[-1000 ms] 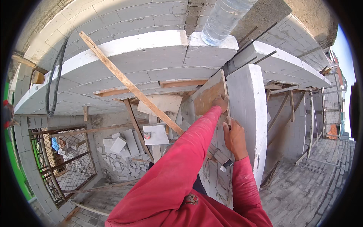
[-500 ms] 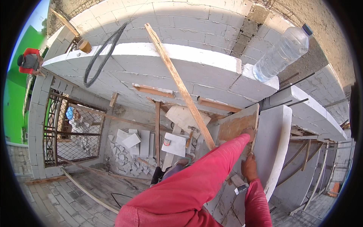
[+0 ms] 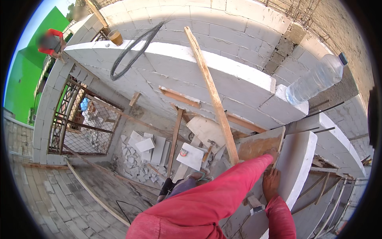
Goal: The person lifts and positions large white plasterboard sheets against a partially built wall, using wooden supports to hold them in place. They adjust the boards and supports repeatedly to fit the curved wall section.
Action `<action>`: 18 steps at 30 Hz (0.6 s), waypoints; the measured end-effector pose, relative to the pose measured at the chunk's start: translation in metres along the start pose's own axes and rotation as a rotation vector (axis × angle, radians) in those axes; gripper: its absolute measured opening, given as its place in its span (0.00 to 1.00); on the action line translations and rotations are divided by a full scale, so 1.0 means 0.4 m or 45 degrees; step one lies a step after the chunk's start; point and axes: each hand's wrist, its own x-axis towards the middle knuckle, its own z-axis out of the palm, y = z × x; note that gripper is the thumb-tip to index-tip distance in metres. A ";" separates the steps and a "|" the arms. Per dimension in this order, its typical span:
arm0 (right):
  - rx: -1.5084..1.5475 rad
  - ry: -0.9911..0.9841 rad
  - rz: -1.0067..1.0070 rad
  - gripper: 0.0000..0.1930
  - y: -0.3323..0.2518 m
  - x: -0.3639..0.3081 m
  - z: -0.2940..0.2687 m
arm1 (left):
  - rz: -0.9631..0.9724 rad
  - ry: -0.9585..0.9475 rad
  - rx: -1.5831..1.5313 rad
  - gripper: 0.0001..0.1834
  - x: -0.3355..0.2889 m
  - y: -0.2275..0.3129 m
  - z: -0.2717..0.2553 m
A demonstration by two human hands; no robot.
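Note:
A wooden board (image 3: 254,144) with a brown face stands against the end of a white block wall (image 3: 296,165). My left hand (image 3: 272,155) grips the board's right edge, its arm stretched across the view in a red sleeve. Just below it, my right hand (image 3: 271,183) is closed at the same edge, fingers bent over it and knuckles close to the white block. Part of the board's lower end is hidden by my left sleeve. Beneath my right wrist lies a tool with a wooden handle and dark metal head (image 3: 256,208).
A long timber (image 3: 211,91) leans over the block wall, which carries a plastic bottle (image 3: 316,79), a wire loop (image 3: 135,51) and a brown cup (image 3: 115,38). Broken blocks (image 3: 139,163) and a hammer (image 3: 209,149) lie below. Another person (image 3: 51,42) works at far left.
The view has shifted, so the wall, bottle and timber sit further right and lower. Both hands stay at the board's edge, the right one slightly nearer the left.

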 end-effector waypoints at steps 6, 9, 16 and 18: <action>0.097 0.238 0.027 0.15 0.008 0.007 0.061 | 0.141 -0.196 0.248 0.33 0.061 0.005 0.019; 0.123 0.504 0.045 0.13 0.012 0.000 0.074 | 0.316 -0.334 0.571 0.33 -0.095 0.108 -0.117; 0.093 0.614 -0.171 0.10 0.037 -0.001 0.080 | 1.077 0.575 -0.108 0.23 -0.687 0.179 -0.778; 0.067 0.625 -0.190 0.09 0.040 0.000 0.082 | 0.965 1.014 -0.271 0.16 -0.766 0.118 -0.984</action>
